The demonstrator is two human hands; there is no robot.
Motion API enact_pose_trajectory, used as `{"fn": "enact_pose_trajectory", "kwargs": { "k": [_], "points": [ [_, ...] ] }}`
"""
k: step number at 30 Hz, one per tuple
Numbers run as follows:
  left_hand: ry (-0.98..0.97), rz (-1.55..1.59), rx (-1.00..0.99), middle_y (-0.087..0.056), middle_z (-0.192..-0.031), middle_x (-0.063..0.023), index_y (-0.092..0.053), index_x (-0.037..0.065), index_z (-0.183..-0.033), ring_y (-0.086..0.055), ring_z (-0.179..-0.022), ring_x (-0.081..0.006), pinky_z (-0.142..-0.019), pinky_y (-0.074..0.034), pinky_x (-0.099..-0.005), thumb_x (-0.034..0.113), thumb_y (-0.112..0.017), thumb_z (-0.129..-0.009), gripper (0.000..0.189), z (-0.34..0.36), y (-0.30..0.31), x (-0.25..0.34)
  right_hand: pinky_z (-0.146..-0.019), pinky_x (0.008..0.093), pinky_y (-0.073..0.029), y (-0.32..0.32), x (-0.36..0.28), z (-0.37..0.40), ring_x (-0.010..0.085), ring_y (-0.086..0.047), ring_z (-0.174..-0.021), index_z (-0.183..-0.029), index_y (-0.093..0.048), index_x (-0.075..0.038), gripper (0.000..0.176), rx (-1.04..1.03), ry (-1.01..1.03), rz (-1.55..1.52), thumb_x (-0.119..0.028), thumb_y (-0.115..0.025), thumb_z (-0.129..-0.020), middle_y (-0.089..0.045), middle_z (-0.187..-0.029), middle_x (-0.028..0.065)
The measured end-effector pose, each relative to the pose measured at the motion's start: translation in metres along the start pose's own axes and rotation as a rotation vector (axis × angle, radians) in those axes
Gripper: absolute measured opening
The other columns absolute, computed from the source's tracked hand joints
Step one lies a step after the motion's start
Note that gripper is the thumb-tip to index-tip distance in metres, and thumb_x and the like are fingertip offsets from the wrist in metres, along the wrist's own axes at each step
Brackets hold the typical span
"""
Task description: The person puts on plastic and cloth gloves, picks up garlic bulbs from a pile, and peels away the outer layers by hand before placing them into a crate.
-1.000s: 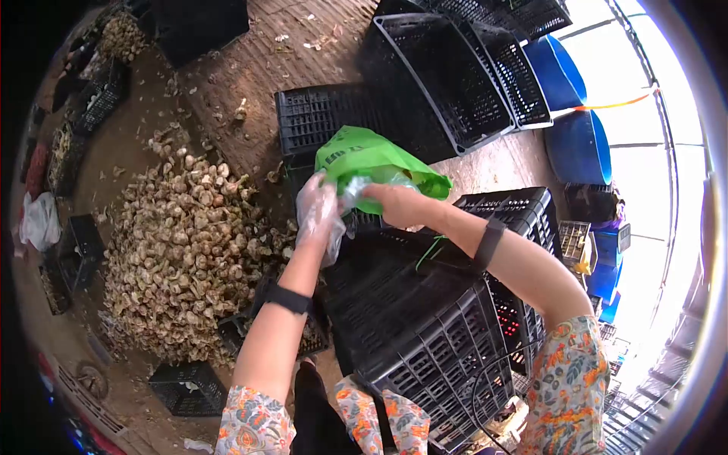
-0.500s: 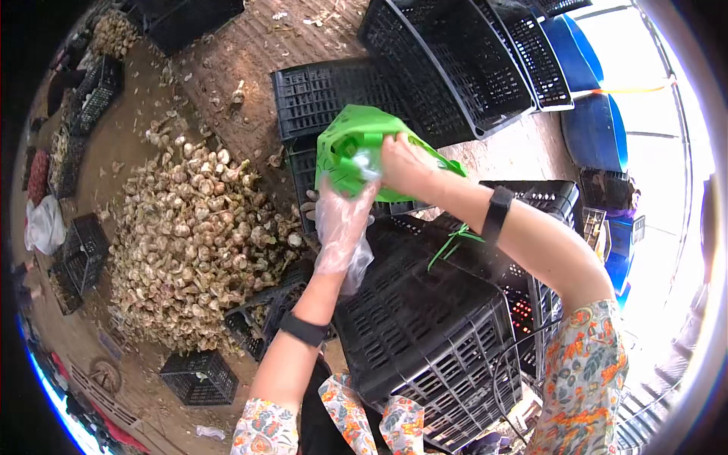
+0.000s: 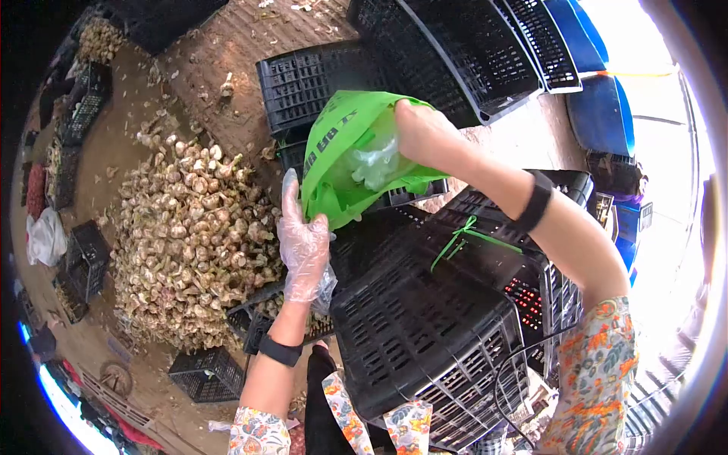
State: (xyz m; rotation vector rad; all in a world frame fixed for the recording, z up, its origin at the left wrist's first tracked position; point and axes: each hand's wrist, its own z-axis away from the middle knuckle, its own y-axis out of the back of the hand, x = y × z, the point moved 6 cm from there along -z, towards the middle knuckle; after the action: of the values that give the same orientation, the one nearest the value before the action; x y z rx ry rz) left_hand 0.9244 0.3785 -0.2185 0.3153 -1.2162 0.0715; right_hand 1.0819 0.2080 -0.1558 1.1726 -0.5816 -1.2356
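A green plastic bag point(image 3: 334, 144) with dark printing hangs stretched between my hands, its mouth spread toward me. My left hand point(image 3: 305, 246), in a clear plastic glove, pinches the bag's lower left edge between thumb and fingers; one finger points up along its outside. My bare right hand point(image 3: 426, 136) is closed on the upper right rim, its fingertips partly hidden by the bag. Crumpled clear plastic point(image 3: 375, 163) shows inside. Below the bag stands an upturned black crate point(image 3: 425, 303), with a green tie string point(image 3: 470, 231) lying beyond it.
A big heap of garlic bulbs point(image 3: 197, 243) lies on the ground to the left. Black crates point(image 3: 455, 53) stand ahead, beside blue barrels point(image 3: 599, 114) at the right. A small black crate point(image 3: 205, 375) sits below the heap. A black cable point(image 3: 500, 371) runs down the near crate's side.
The bag has been pulled wider, showing its printing and the clear plastic inside. My left hand has moved left and down to its edge; my right hand has shifted right and up.
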Motion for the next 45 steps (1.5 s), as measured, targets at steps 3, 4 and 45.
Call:
{"fn": "enact_pose_trajectory", "kwargs": {
  "k": [3,4,45],
  "points": [
    [-0.222,-0.14,-0.064,-0.039,-0.137,-0.0172,-0.031,0.0,-0.135,-0.043,-0.122,-0.0248,-0.098,-0.038,-0.0319,-0.002,-0.047,-0.079,0.059,-0.002,-0.004,0.019,-0.067,0.0404,-0.051,0.037,-0.03,0.025,0.0357,-0.063,-0.077,-0.082,-0.059,0.006,0.015,-0.196,0.071,0.104,-0.008,-0.055,-0.077,-0.063,-0.081,0.0232],
    [-0.087,-0.136,-0.106,-0.039,-0.137,-0.0184,-0.032,0.0,-0.134,-0.04,-0.126,-0.0282,-0.104,-0.03,-0.0354,-0.001,-0.05,-0.079,0.058,-0.001,-0.006,0.032,-0.067,0.0404,-0.051,0.049,-0.043,0.032,0.0357,-0.063,-0.077,-0.082,-0.059,0.006,0.015,-0.2,0.079,0.103,-0.008,-0.055,-0.077,-0.063,-0.081,0.0232],
    [-0.316,-1.016,-0.275,-0.046,-0.122,-0.0123,-0.042,0.008,-0.127,-0.056,-0.092,-0.0273,-0.07,-0.05,-0.037,0.009,-0.065,-0.069,0.063,0.0,-0.042,-0.114,-0.075,0.0356,-0.047,-0.254,-0.037,-0.033,0.0282,-0.061,-0.088,-0.098,-0.063,-0.005,0.027,-0.683,0.193,-0.176,-0.021,-0.057,-0.076,-0.064,-0.096,0.014]
  ]
}}
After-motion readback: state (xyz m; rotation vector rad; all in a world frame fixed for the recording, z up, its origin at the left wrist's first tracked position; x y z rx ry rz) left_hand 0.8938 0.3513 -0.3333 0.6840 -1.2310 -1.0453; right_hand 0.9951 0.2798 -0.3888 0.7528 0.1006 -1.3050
